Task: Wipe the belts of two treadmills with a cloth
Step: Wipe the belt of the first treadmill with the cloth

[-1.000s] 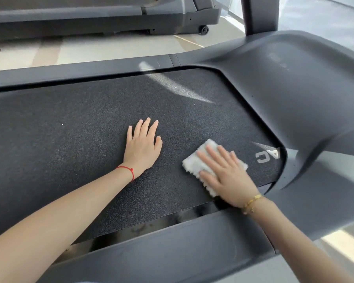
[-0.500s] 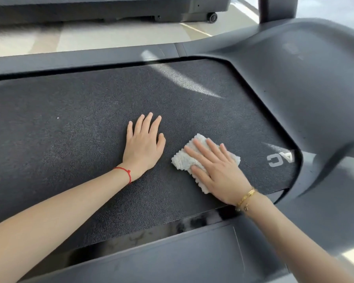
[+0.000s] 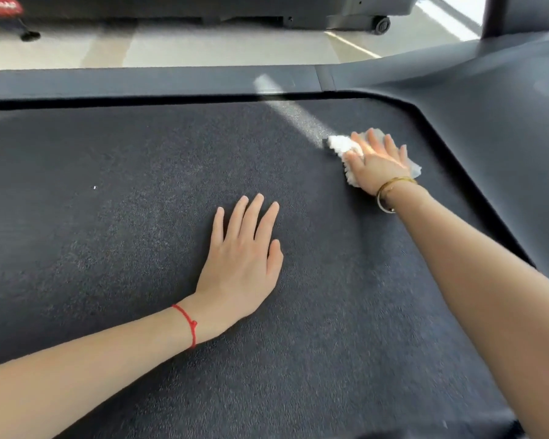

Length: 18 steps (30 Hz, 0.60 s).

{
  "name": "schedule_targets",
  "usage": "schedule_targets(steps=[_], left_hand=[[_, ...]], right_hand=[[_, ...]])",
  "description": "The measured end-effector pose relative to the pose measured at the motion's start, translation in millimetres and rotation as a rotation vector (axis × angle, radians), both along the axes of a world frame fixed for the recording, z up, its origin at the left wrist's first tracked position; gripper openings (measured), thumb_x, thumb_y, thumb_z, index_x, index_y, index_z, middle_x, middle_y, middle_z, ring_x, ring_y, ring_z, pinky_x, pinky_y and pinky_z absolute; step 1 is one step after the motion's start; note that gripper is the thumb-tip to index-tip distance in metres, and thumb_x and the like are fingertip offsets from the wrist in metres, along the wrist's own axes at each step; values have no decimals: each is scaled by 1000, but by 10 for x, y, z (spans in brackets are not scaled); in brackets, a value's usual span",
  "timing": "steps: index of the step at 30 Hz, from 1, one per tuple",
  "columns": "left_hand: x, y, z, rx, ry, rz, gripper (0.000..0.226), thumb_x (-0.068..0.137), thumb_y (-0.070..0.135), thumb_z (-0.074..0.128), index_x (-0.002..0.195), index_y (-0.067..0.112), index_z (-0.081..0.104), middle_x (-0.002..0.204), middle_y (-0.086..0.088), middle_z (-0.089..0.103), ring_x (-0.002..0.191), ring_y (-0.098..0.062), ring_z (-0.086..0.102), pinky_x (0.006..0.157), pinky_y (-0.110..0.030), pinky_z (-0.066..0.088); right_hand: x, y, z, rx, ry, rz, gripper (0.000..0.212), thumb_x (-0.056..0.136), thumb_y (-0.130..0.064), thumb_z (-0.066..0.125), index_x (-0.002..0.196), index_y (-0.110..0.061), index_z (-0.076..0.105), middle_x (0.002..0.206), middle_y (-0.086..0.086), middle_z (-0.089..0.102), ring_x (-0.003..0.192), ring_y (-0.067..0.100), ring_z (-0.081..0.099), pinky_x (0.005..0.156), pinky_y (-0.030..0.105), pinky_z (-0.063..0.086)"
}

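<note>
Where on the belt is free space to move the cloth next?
Free: the wide belt left of the left hand, up to the far side rail. Also the strip between both hands. Crowded: the right hand presses the cloth close to the motor cover.

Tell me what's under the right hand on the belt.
A white cloth lies under the right hand, pressed flat on the treadmill belt; its edges show on both sides of the hand. The cloth's middle and the belt beneath are covered.
</note>
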State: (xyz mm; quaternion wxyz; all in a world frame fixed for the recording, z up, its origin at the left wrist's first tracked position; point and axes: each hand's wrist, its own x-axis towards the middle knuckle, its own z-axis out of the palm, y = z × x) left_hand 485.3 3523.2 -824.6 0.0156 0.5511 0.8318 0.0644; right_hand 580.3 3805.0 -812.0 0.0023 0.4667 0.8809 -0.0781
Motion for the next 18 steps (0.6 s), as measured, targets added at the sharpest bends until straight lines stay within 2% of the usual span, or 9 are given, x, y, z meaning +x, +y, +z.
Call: schedule_targets(steps=[3, 8, 14, 18], left_hand=[[-7, 14, -9, -8, 7, 0, 66, 95, 42, -4, 158, 22, -2, 166, -2, -3, 153, -21, -8, 123, -51, 4], [-31, 33, -35, 17, 8, -19, 64, 98, 41, 5, 159, 22, -1, 166, -4, -3, 153, -21, -9, 122, -53, 4], [-48, 45, -38, 9, 14, -14, 64, 97, 41, 11, 159, 24, 5, 166, -3, 2, 153, -21, -5, 122, -53, 3], [-45, 41, -32, 15, 2, -4, 65, 96, 42, 8, 158, 26, 5, 166, 0, 2, 153, -18, -5, 122, -51, 3]], right_hand=[[-267, 337, 13, 11, -9, -39, 54, 101, -48, 16, 153, -34, 11, 163, -1, 1, 149, 27, -4, 119, 49, -6], [-773, 562, 29, 11, -21, 7, 53, 102, -46, 14, 154, -33, 11, 163, 1, 2, 149, 29, -2, 119, 50, -4], [-1314, 55, 28, -47, 41, 269, 52, 102, -45, 15, 153, -37, 11, 163, -3, 2, 149, 30, -4, 118, 55, -7], [-1156, -338, -1, 28, 42, 429, 53, 101, -50, 16, 153, -38, 12, 163, -5, 5, 150, 24, 2, 120, 50, -2]])
